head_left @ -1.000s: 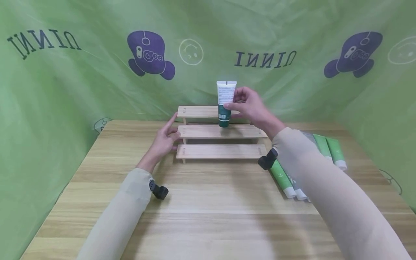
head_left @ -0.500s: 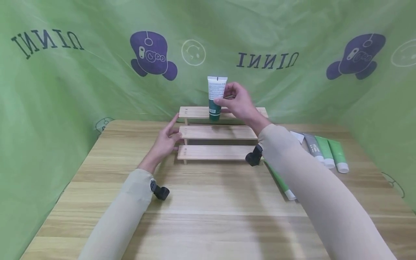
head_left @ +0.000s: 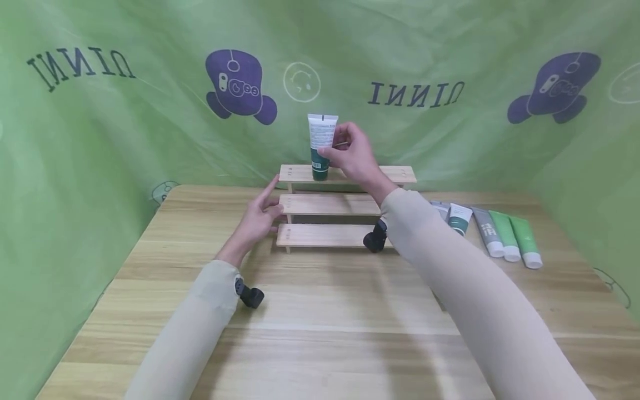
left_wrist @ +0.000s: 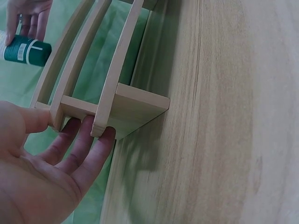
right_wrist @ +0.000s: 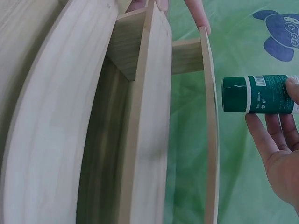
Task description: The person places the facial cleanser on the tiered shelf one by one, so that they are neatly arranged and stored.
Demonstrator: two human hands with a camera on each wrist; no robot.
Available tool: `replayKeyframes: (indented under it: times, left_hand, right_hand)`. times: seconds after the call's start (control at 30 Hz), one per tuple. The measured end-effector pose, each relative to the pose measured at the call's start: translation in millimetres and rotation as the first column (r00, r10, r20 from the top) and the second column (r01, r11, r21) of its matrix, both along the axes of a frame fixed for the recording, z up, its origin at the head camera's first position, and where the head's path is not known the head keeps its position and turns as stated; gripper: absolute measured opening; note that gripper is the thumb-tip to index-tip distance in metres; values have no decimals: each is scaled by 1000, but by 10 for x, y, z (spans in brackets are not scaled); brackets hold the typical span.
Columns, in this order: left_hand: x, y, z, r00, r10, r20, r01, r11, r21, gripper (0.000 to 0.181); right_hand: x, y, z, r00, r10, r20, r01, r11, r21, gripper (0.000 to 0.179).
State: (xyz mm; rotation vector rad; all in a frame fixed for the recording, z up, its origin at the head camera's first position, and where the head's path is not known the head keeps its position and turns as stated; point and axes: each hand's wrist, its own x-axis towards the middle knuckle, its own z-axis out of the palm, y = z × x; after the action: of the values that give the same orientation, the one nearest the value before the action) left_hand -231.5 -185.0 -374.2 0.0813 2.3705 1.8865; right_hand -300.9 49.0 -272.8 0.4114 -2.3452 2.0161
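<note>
My right hand (head_left: pixel 351 153) grips a squeeze tube (head_left: pixel 321 147), white above and dark green below, upright with its cap end down. In the head view the tube's base overlaps the top step of the three-step wooden rack (head_left: pixel 327 236). The right wrist view shows the green cap (right_wrist: pixel 235 94) close to that step, with a gap between them. My left hand (head_left: pixel 256 220) holds the rack's left end. Its thumb (left_wrist: pixel 36 120) lies against the middle step and other fingers (left_wrist: pixel 96 156) bend in underneath, while the index finger reaches up to the top step.
Green tubes (head_left: pixel 525 241), a grey tube (head_left: pixel 487 232) and another white-and-green tube (head_left: pixel 459 218) lie on the wooden table (head_left: pixel 320 344) to the right, partly behind my right sleeve. A green printed cloth (head_left: pixel 340 55) hangs close behind the rack.
My right hand has carried the tube left, up and back, from in front of the middle step to the top step. The left hand keeps its place on the rack. The view has shifted slightly.
</note>
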Motion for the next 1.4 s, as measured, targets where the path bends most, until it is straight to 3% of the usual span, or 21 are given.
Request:
replayKeyframes:
  times: [0.7,1.4]
  left_hand:
    - [-9,21,-7,1000,8,-3,-8,1000,21,75]
    - [-11,11,-17,1000,-2,-11,2,1000,29,73]
  right_hand:
    - [-102,-276,3,1000,-11,-24,11,1000,11,41]
    - [-107,-268,-60,1000,13,-21,-12,999,33,41]
